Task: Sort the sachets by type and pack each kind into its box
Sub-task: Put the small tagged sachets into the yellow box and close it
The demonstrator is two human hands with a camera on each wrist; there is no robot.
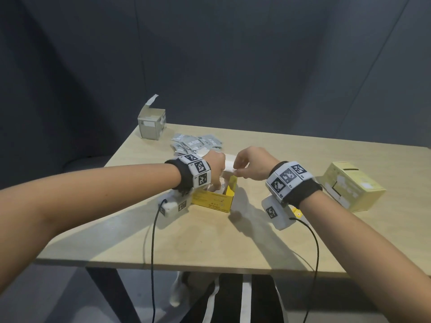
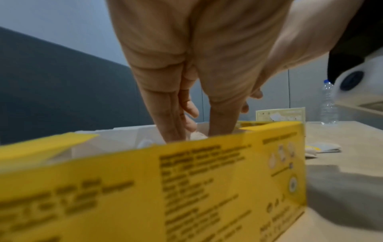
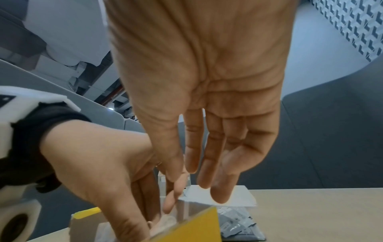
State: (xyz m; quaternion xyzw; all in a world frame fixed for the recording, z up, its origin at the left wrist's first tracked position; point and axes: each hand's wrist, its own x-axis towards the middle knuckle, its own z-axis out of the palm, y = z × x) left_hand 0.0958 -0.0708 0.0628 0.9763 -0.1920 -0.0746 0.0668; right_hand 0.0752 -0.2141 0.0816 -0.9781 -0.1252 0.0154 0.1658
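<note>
An open yellow box [image 1: 213, 200] stands mid-table with white sachets [image 2: 196, 136] inside. My left hand [image 1: 217, 173] reaches down into it, its straight fingers [image 2: 172, 114] on the sachets; the fingertips are hidden below the box wall [image 2: 207, 172]. My right hand [image 1: 238, 170] hovers over the box's far side, its nearly straight fingertips [image 3: 219, 194] touching the raised white flap [image 3: 238, 198]. A heap of grey sachets [image 1: 196, 143] lies behind the box. An open grey box [image 1: 151, 124] stands at the back left corner.
A pale yellow box [image 1: 352, 185] lies on its side at the right. A loose white sachet [image 2: 323, 147] lies on the table to the right of the yellow box. A plastic bottle [image 2: 328, 103] stands far right. Cables hang from both wrists over the table's near edge [image 1: 186, 266].
</note>
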